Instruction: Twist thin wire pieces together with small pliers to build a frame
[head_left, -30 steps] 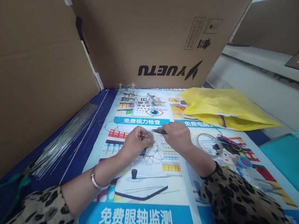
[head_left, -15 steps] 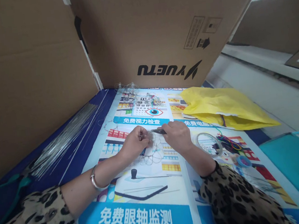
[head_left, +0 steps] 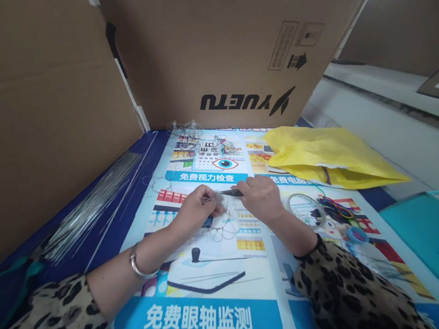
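Note:
Thin silvery wire bent into loops [head_left: 224,231] hangs below my fingers over the printed sheet. My left hand [head_left: 200,208] pinches part of this wire between thumb and fingers. My right hand [head_left: 261,198] is wrapped around dark-tipped pliers [head_left: 231,192]; the handles are hidden in the palm. The pliers' jaws point left, close to my left fingertips and the wire. Whether the jaws grip the wire is too small to tell.
A bundle of straight wires [head_left: 92,207] lies at the left. Tangled wire [head_left: 185,128] sits at the back by the cardboard wall [head_left: 205,49]. To the right are a yellow bag [head_left: 330,153], a wire coil [head_left: 307,210], coloured cords [head_left: 339,208] and a teal bag [head_left: 428,235].
Both hands stay almost in place, the pliers still close to the left fingertips. The whole view has shifted very slightly.

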Motion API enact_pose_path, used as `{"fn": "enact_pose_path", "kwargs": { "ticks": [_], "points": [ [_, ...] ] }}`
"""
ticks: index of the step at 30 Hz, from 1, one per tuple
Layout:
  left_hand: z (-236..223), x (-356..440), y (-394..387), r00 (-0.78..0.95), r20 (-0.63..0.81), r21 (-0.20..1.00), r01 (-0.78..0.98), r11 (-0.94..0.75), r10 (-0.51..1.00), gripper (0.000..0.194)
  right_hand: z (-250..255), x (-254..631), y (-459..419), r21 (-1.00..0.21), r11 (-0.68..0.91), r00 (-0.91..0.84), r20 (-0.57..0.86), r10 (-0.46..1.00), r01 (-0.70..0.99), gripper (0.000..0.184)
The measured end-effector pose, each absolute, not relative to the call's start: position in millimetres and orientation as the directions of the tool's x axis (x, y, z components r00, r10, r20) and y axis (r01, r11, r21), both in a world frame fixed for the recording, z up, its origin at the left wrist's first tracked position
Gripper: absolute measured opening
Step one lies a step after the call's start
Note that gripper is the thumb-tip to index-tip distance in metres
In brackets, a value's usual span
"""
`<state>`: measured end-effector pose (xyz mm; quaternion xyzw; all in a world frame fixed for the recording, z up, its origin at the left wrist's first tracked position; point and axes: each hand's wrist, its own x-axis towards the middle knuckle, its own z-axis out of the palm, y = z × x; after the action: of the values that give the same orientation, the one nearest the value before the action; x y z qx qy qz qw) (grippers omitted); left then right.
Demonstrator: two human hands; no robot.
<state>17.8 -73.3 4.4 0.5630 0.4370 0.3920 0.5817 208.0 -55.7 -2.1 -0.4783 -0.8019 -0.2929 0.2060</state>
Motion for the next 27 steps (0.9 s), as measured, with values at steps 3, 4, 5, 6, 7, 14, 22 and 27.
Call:
{"fn": "enact_pose_path", "kwargs": {
  "ticks": [3,4,5,6,7,14,22,27],
  "points": [
    [7.4,17.3,-72.9,0.329,-0.084,0.996,0.002,0.089,0.941,0.004,-2.6,209.5,-55.8,0.271,0.386,-0.468,0.603,0.646,0.882,0.023],
    [8.5,17.0,-72.7,0.337,-0.096,0.995,-0.006,0.104,0.936,0.004,-2.7,209.9,-55.9,0.269,0.395,-0.474,0.599,0.646,0.879,0.021],
    [9.5,16.5,-72.5,0.346,-0.11,0.992,-0.014,0.122,0.932,0.005,-2.6,210.4,-55.9,0.267,0.404,-0.48,0.594,0.646,0.875,0.019],
    [10.5,16.0,-72.3,0.355,-0.123,0.99,-0.023,0.14,0.927,0.006,-2.6,210.8,-55.9,0.264,0.414,-0.485,0.59,0.645,0.871,0.019],
    [11.5,15.5,-72.0,0.363,-0.135,0.987,-0.032,0.157,0.922,0.007,-2.6,211.2,-55.8,0.261,0.422,-0.49,0.586,0.646,0.868,0.018],
    [17.8,11.7,-70.8,0.394,-0.194,0.965,-0.091,0.248,0.898,0.015,-6.5,213.2,-53.9,0.19,0.413,-0.446,0.547,0.709,0.891,0.013],
    [16.3,8.9,-68.2,0.419,-0.199,0.952,-0.13,0.275,0.886,0.017,-7.9,212.3,-52.8,0.09,0.339,-0.341,0.469,0.815,0.936,0.014],
    [15.5,7.1,-69.9,0.454,-0.186,0.961,-0.1,0.257,0.871,0.011,-6.3,212.3,-52.6,0.068,0.291,-0.29,0.442,0.849,0.954,0.012]
  ]
}}
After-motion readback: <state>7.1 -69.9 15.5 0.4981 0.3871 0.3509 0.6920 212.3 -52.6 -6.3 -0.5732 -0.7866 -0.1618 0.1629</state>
